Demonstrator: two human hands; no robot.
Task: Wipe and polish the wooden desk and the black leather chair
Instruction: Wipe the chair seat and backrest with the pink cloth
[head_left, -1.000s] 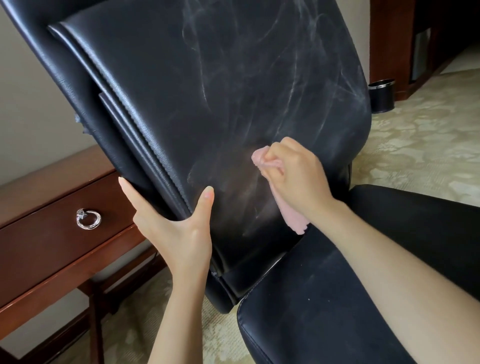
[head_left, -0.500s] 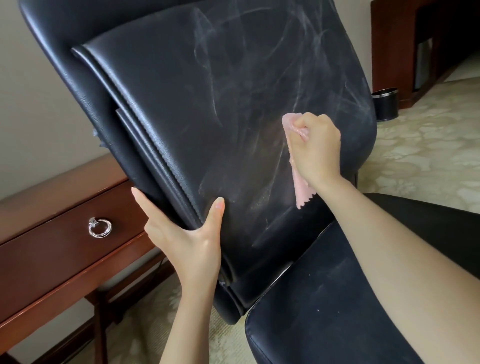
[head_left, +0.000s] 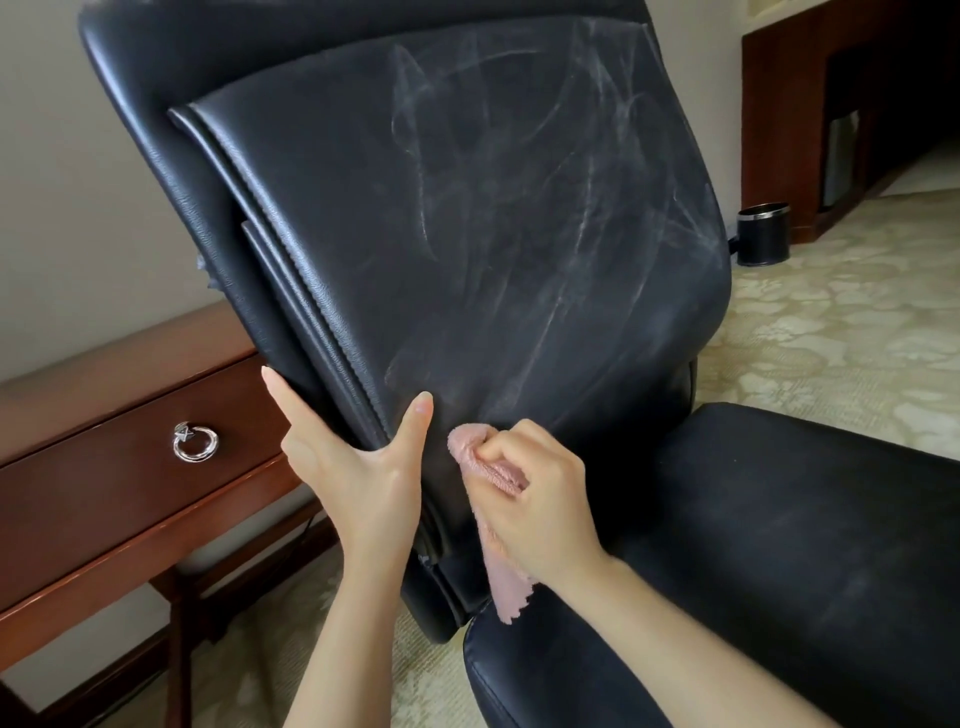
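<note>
The black leather chair fills the view; its backrest (head_left: 467, 218) carries pale smeared streaks, and its seat (head_left: 779, 545) lies at the lower right. My left hand (head_left: 358, 462) grips the backrest's lower left edge, thumb on the front face. My right hand (head_left: 540, 499) is closed on a bunched pink cloth (head_left: 478, 457), pressed against the bottom of the backrest beside my left thumb. A tail of the cloth hangs below my wrist. The wooden desk (head_left: 104, 493) stands at the left behind the chair.
The desk drawer has a silver ring pull (head_left: 195, 441). A small black bin (head_left: 762, 235) stands on the patterned cream carpet (head_left: 831, 332) at the right, next to dark wooden furniture (head_left: 810, 104). A beige wall (head_left: 67, 182) runs behind the desk.
My right hand has swept the pink cloth from the mid right of the backrest down and left to its bottom edge. My left hand keeps its grip on the backrest.
</note>
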